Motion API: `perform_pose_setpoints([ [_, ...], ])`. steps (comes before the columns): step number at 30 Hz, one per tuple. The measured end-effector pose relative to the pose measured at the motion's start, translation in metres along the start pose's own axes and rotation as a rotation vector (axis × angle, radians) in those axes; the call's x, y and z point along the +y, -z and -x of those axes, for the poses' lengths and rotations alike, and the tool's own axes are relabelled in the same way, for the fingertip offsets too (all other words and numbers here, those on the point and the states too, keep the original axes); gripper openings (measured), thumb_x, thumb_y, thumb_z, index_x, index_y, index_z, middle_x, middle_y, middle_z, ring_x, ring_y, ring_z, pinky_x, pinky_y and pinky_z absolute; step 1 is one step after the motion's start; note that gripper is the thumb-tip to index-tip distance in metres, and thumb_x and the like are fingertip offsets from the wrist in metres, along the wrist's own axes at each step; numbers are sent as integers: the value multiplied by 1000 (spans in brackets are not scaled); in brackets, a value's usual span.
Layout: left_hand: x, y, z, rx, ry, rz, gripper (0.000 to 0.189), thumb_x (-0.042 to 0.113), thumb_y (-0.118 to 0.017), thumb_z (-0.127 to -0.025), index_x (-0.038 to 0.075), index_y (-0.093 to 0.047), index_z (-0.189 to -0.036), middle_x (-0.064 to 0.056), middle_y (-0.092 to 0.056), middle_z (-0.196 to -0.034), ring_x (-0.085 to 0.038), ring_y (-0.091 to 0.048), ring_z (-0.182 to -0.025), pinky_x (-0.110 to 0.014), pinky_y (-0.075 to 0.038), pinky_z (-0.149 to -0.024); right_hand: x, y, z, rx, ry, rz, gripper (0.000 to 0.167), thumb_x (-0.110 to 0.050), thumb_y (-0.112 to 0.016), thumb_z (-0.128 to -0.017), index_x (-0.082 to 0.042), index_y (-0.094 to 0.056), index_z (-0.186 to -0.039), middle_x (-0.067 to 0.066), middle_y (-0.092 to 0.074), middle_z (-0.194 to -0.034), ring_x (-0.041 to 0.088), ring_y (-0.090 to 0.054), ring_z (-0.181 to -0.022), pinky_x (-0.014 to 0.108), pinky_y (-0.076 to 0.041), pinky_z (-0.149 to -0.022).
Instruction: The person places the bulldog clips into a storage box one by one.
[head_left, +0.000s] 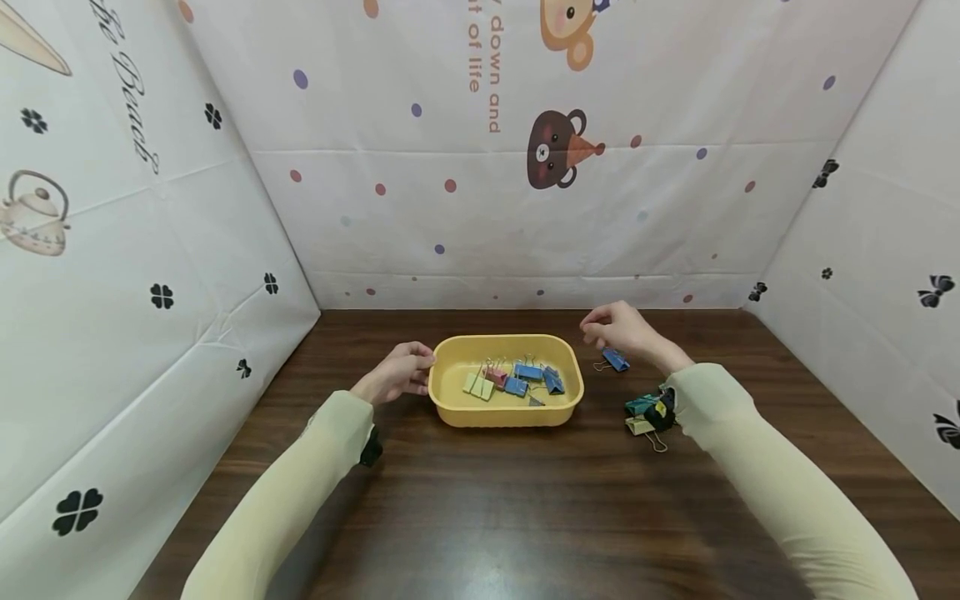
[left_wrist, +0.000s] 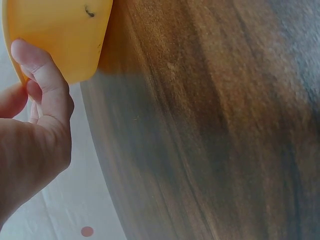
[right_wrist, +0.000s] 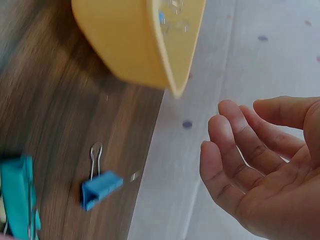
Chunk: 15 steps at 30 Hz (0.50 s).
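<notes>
Several teal and yellow clips (head_left: pixel 640 406) on worktop (head_left: pixel 480 500) | yellow tray (head_left: pixel 504 417), left hand (head_left: pixel 397 373) pinching its rim | blue clip (head_left: pixel 616 359) loose beside tray | right hand (head_left: pixel 624 328): grip slack, empty | likely tray-filling; next calls for pinching blue clip

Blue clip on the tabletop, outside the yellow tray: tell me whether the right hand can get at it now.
Probably yes. The right hand looks empty, and the right wrist view shows nothing between it and the blue clip. The yellow tray stands to one side.
</notes>
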<state>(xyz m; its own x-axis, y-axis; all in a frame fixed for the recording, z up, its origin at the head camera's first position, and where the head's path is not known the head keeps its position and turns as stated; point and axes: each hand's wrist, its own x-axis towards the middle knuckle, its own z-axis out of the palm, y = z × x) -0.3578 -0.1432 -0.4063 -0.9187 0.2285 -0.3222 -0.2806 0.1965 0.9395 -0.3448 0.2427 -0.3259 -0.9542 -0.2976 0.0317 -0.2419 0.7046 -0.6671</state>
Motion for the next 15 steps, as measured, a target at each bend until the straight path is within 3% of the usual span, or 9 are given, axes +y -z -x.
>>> perform_pose_setpoints([
  [10, 2, -1, 1, -5, -2, -4, 27, 13, -47, -102, -2, -43, -123, -12, -51, -95, -16, -55, -62, -27, -53, -57, 38, 35, 16, 57, -66, 35, 27, -13, -51, -99, 7, -62, -114, 20, -69, -95, 7, -58, -63, 24, -52, -57],
  [15, 2, -1, 0, 8, 19, 3, 24, 15, -47, -102, 0, -44, -121, -13, -52, -97, -18, -56, -65, -29, -54, -58, 57, 48, 30, 72, -93, 138, 31, -15, -51, -99, 10, -62, -114, 24, -68, -97, 10, -59, -67, 28, -50, -60],
])
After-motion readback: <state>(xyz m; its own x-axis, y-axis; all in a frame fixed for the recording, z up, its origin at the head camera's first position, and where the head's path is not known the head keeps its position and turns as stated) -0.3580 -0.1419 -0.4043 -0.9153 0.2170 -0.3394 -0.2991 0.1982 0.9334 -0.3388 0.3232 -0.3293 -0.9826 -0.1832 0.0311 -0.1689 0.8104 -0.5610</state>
